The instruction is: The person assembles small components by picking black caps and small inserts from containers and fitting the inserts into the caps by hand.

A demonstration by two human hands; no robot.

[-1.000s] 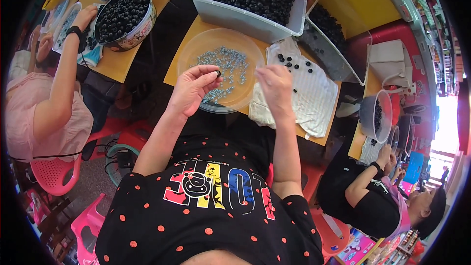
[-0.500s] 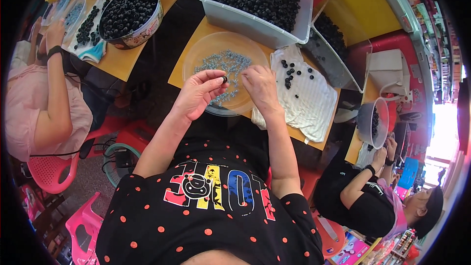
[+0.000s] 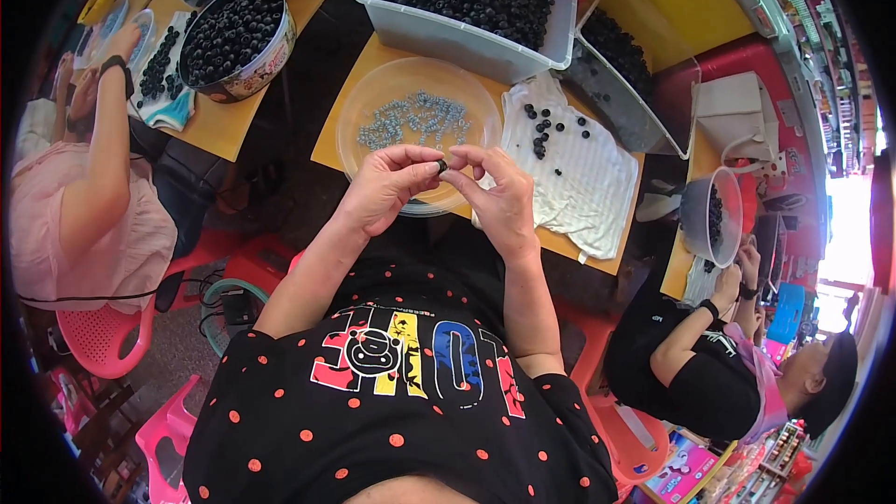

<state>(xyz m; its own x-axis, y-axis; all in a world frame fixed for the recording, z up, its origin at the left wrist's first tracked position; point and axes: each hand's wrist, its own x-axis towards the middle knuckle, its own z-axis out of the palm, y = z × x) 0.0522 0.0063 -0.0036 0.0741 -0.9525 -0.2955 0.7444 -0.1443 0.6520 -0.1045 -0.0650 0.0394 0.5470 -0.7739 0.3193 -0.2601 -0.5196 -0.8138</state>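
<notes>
My left hand [image 3: 378,189] pinches a small round black ring-shaped piece [image 3: 441,167] between thumb and forefinger. Against its right side are the thumb and fingertips of my right hand [image 3: 502,196], closed in a pinch. Whatever the right fingers may hold is too small to make out. Both hands hover over the near rim of a shallow clear round tray [image 3: 420,75]. Many tiny silvery-blue pieces [image 3: 411,119] lie scattered in it. Right of the tray, several similar black pieces [image 3: 540,138] rest on a white cloth [image 3: 586,194].
Behind the tray stands a translucent tub [image 3: 457,49] heaped with black pieces; another clear bin [image 3: 635,98] leans beside it. A co-worker in pink sits left, near a round tub [image 3: 273,75] of black pieces. Another person in black works at the right, beside a clear bucket [image 3: 695,215].
My right hand has come from over the tray to the black piece, and its fingertips now meet my left hand's. The view has shifted slightly.
</notes>
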